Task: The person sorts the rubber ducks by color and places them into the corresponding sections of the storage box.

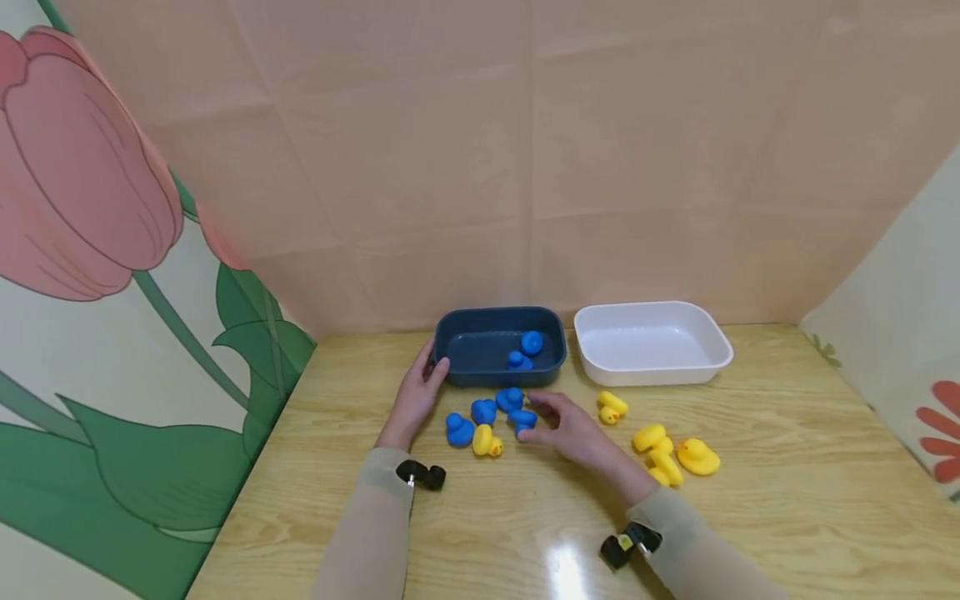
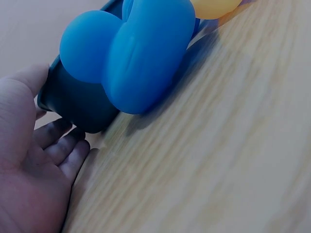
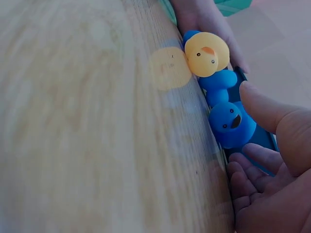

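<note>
My left hand (image 1: pixel 418 396) holds the left end of a dark blue tray (image 1: pixel 480 381), thumb at its rim and fingers along the outer wall. In the left wrist view, that thumb and the fingers sit at the tray's end, near a large-looking blue rubber duck (image 2: pixel 146 58). My right hand (image 1: pixel 573 429) reaches among the ducks in front of the tray, thumb and fingers spread apart beside a blue duck (image 1: pixel 522 419). From the right wrist, a blue duck (image 3: pixel 231 126) with a dark beak shows just beyond the spread thumb and fingers. Two blue ducks, one of them (image 1: pixel 532 342), lie inside the tray.
Several other blue ducks (image 1: pixel 460 430) and a yellow duck (image 1: pixel 483 442) stand before the dark tray. To the right is a white tray (image 1: pixel 652 377), with several yellow ducks (image 1: pixel 699 457) on the wooden table (image 1: pixel 787 500) in front. A covered wall (image 1: pixel 420 167) rises behind.
</note>
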A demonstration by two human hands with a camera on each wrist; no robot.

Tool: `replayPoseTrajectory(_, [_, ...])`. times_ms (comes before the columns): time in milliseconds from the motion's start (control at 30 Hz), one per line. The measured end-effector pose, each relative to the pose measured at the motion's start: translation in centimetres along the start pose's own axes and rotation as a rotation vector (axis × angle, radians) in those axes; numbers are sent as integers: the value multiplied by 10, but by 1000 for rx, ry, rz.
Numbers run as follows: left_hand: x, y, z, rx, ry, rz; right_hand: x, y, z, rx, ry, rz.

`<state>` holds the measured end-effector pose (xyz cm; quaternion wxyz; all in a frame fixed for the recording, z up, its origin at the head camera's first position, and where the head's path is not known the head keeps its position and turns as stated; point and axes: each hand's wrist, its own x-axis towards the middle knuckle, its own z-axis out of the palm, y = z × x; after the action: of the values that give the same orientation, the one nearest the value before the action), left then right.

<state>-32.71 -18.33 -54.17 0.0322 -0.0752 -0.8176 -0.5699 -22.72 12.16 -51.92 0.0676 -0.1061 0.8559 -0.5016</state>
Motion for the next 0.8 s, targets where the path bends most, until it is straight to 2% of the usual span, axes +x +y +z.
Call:
replayPoseTrajectory(400, [-1, 0, -1, 9, -4, 5, 6, 2, 3, -41, 8, 6])
replayPoseTrajectory(633, [-1, -1, 0, 12, -4, 0, 7, 2, 3, -52, 20, -20])
replayPoseTrajectory(800, [-1, 0, 0, 14, -5, -7, 6, 1, 3, -58, 28, -2])
